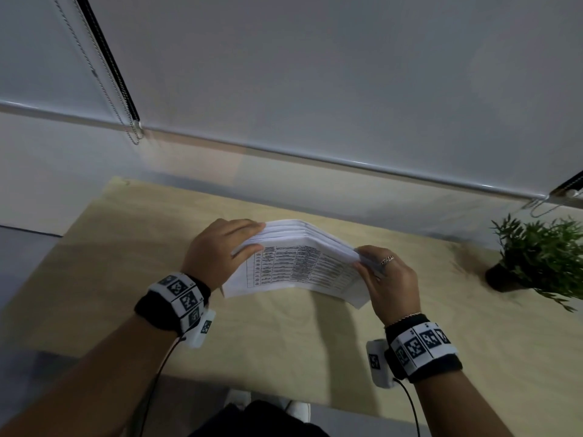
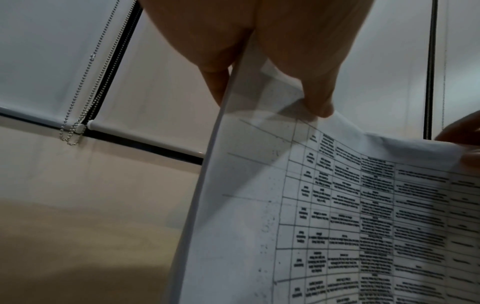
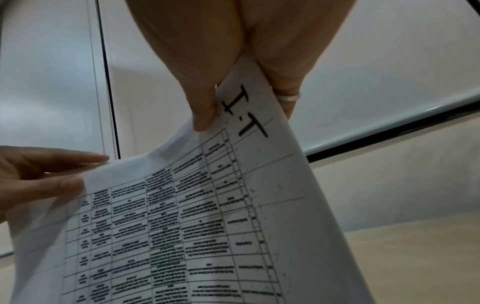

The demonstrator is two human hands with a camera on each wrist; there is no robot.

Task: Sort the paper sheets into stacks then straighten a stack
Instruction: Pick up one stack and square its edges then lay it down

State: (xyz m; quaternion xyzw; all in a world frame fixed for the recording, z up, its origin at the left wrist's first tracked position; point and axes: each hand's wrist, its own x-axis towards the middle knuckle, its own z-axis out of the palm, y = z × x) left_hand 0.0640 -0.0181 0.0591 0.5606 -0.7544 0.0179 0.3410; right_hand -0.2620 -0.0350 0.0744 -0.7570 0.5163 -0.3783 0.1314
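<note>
Both hands held a stack of paper sheets (image 1: 293,266) up above the middle of the light wooden desk (image 1: 126,247). The left hand (image 1: 217,250) pinched the stack's left edge, thumb on the near printed face and fingers behind; the right hand (image 1: 389,279), a ring on one finger, pinched the right edge the same way. The stack bowed upward between them, its far edges fanned into separate layers. The front sheet carried a printed table, with "I.T" handwritten by the right thumb (image 3: 202,107) in the right wrist view. A small potted plant (image 1: 542,257) stood on the desk well off to the right. Lowered roller blinds (image 1: 315,74) with bead chains hung beyond the far edge.
</note>
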